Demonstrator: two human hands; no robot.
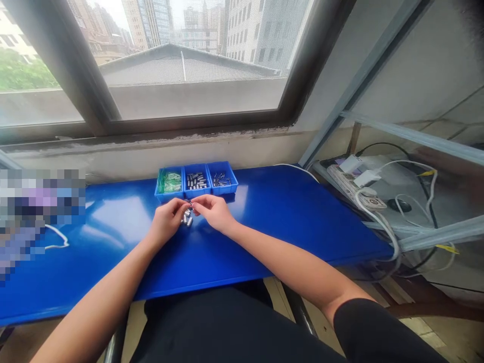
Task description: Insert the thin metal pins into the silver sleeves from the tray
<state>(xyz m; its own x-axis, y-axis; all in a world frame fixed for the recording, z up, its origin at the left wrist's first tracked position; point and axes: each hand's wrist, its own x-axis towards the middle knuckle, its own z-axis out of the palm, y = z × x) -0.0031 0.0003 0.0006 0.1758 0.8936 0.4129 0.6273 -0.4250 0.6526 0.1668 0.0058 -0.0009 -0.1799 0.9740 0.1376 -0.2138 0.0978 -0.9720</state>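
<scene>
My left hand [169, 218] and my right hand [214, 210] meet over the blue table, fingertips pinched together around something small and dark that I cannot make out. Under and between them lie several small silvery cylinders [189, 221]. Just behind the hands stand three joined blue bins. The left bin [169, 195] holds pale pieces in green plastic, the middle bin [197, 192] holds short metal cylinders, and the right bin [225, 190] holds thin dark metal pins or screws.
The blue table [280, 217] runs below a window. On the right, a metal frame [408, 136] borders a shelf with a power strip [355, 186] and white cables. A white cable [56, 237] and a blurred area are at left.
</scene>
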